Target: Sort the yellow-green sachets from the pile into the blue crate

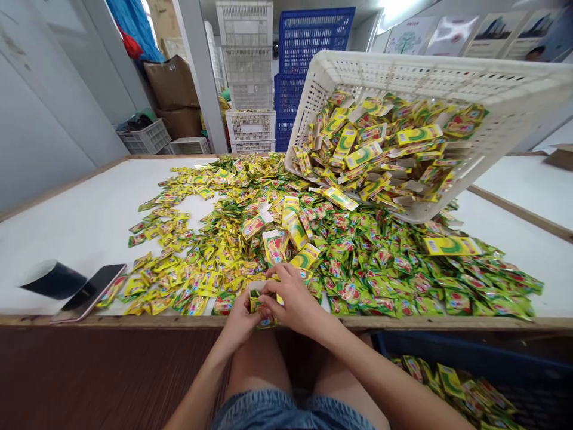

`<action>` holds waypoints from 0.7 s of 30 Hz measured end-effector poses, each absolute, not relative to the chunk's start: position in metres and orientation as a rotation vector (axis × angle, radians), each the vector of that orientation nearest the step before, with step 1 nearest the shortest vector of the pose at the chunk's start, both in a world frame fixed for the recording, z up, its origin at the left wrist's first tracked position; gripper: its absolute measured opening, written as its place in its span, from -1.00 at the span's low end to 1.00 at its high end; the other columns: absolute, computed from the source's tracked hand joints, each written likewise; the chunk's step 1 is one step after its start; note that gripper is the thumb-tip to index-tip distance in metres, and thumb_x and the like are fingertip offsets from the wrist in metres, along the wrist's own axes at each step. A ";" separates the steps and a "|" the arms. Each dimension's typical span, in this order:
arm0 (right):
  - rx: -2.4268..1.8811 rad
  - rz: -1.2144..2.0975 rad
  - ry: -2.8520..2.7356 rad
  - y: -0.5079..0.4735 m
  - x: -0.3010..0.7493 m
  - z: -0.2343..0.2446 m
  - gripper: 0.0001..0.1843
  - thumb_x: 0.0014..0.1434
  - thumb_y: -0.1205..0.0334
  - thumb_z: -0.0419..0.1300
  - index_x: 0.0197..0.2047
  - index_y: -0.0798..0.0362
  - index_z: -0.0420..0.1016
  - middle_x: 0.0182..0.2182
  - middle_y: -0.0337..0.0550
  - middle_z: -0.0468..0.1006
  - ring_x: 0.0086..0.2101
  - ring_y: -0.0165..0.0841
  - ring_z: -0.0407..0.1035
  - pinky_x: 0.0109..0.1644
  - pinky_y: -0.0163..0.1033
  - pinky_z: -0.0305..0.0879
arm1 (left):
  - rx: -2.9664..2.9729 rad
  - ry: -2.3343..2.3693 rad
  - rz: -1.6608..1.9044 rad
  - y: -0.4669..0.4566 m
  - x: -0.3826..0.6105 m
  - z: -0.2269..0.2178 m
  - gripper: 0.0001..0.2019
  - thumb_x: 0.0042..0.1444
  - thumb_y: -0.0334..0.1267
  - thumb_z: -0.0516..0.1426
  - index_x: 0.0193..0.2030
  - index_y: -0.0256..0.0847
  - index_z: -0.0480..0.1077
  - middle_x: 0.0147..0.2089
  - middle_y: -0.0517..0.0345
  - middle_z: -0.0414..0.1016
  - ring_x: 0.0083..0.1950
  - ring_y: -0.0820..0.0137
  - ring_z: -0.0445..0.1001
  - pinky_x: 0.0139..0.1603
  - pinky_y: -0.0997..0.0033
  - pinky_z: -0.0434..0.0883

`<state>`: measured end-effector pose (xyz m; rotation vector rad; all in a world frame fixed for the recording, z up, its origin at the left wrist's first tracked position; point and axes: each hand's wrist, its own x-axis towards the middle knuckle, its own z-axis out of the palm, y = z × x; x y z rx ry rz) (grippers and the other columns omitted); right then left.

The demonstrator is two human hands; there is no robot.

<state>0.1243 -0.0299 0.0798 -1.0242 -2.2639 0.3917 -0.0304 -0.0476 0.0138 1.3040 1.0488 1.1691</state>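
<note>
At the table's front edge, my left hand (244, 315) is closed around a small yellow-green carton (256, 297) with its top open. My right hand (290, 297) bends over the same carton, its fingers closed at the opening; whatever they pinch is hidden. Several yellow cartons (293, 224) with open flaps lie just beyond my hands. Yellow sachets (215, 263) are heaped on the left, and green sachets (371, 269) with red fruit pictures are heaped on the right.
A tilted white basket (514, 119) of cartons rests on the heap at the back right. A phone (92, 292) and a dark cup (54, 279) lie on the left. Below the table's right edge stands a dark blue crate (492, 352) with filled cartons. Stacked crates (246, 77) stand behind.
</note>
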 end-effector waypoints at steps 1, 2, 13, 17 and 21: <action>-1.031 0.391 -2.255 -0.031 0.123 0.080 -0.92 0.09 0.23 0.16 -0.37 0.05 0.43 -0.18 -0.08 0.33 -0.12 -0.24 0.15 -0.03 -0.08 0.12 | 1.324 1.049 1.179 -0.047 -0.031 0.017 -0.59 -0.10 -0.26 0.23 -0.06 -0.26 0.33 -0.09 0.01 0.47 -0.06 0.24 0.40 -0.08 0.33 0.32; -1.041 0.387 -2.237 -0.033 0.122 0.080 -0.93 0.09 0.25 0.16 -0.32 0.04 0.42 -0.18 -0.09 0.33 -0.13 -0.25 0.16 -0.02 -0.08 0.12 | 1.348 1.049 1.189 -0.047 -0.031 0.020 -0.61 -0.09 -0.27 0.22 -0.07 -0.26 0.33 -0.11 0.03 0.48 -0.08 0.25 0.40 -0.08 0.34 0.31; -1.097 0.455 -2.210 -0.035 0.113 0.065 -0.91 0.13 0.30 0.09 -0.32 0.02 0.42 -0.14 -0.06 0.38 -0.09 -0.18 0.20 -0.01 0.02 0.10 | 1.304 1.053 1.366 -0.047 -0.022 0.013 -0.65 0.01 -0.25 0.15 -0.05 -0.21 0.21 -0.12 0.03 0.42 -0.10 0.31 0.41 -0.09 0.35 0.31; -1.024 0.774 -1.861 -0.042 0.120 0.041 -0.70 0.15 0.32 0.07 -0.02 0.00 0.23 -0.14 -0.10 0.39 -0.14 -0.32 0.30 -0.07 -0.18 0.24 | 1.151 0.988 1.501 -0.049 -0.018 0.006 -0.48 -0.01 -0.29 0.18 0.04 -0.10 -0.02 -0.10 0.04 0.41 -0.16 0.35 0.45 -0.15 0.35 0.35; -1.037 0.828 -1.677 -0.048 0.122 0.023 -0.79 0.17 0.30 0.04 -0.09 0.01 0.28 -0.21 -0.14 0.43 -0.20 -0.36 0.34 -0.11 -0.27 0.26 | 1.275 1.085 1.547 -0.051 -0.020 -0.001 -0.64 0.00 -0.32 0.17 -0.07 -0.14 0.16 -0.14 0.08 0.38 -0.14 0.36 0.42 -0.15 0.39 0.34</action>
